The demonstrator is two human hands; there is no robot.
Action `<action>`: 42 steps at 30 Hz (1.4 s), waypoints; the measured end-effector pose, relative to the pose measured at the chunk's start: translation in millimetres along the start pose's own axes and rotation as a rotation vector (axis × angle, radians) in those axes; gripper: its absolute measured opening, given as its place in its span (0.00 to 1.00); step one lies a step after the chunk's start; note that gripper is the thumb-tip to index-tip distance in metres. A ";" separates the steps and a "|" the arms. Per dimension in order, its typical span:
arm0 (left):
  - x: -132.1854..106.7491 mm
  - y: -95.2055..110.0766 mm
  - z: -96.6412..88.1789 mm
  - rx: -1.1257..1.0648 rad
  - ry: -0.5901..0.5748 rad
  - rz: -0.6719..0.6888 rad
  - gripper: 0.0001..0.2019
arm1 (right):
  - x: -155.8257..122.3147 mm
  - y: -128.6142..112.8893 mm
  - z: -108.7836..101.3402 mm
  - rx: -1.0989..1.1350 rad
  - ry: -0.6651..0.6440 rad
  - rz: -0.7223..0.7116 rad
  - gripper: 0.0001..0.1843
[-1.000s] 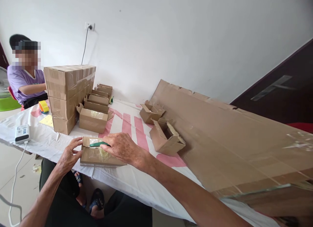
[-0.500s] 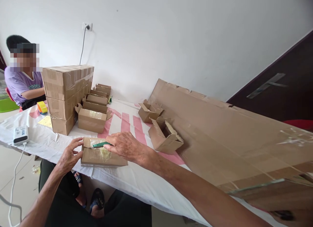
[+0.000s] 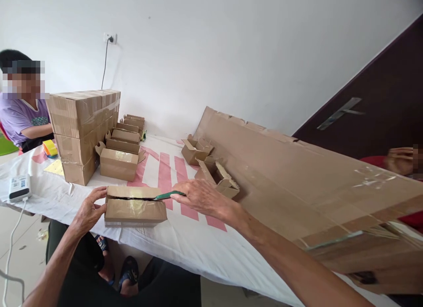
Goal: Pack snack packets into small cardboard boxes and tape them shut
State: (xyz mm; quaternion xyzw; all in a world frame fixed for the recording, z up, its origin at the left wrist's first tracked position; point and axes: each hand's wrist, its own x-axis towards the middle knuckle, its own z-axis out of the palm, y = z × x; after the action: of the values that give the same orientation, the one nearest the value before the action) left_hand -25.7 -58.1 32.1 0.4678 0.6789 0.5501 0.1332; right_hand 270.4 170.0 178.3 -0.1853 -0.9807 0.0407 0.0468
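A small brown cardboard box [image 3: 135,211] lies at the table's front edge, with a dark slit running along the seam between its top flaps. Clear tape with yellowish marks crosses the middle of that seam. My left hand [image 3: 88,212] grips the box's left end, thumb and fingers against its side. In my right hand [image 3: 201,197] is a green utility knife [image 3: 168,194], its tip at the right end of the slit. The fingers of that hand are closed around the handle.
Stacked taped boxes [image 3: 82,135] stand at left, beside a row of open boxes [image 3: 119,163]. More open boxes [image 3: 218,179] sit at right against a large cardboard sheet [image 3: 280,183]. A white power bank [image 3: 20,187] with a cable lies far left. A person [image 3: 24,117] sits behind the stack.
My right hand has drawn the knife rightward along the box's seam, and the slit now gapes. My left hand stays on the box's left end. The whole view has shifted slightly.
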 end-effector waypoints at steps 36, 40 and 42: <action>58.8 14.1 -27.5 0.539 -0.493 0.030 0.61 | 30.1 -39.0 139.2 0.513 0.362 0.376 0.41; 60.4 6.9 -29.2 0.602 -0.471 0.051 0.65 | 33.7 -37.9 143.1 0.477 0.383 0.364 0.28; 60.5 4.9 -30.0 0.593 -0.492 0.080 0.65 | 32.4 -31.0 147.5 0.541 0.442 0.372 0.23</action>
State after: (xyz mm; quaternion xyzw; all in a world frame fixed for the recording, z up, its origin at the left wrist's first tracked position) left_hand -76.0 -29.7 67.3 0.6301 0.7374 0.2062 0.1293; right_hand 213.4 143.8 37.4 -0.3453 -0.8506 0.2645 0.2956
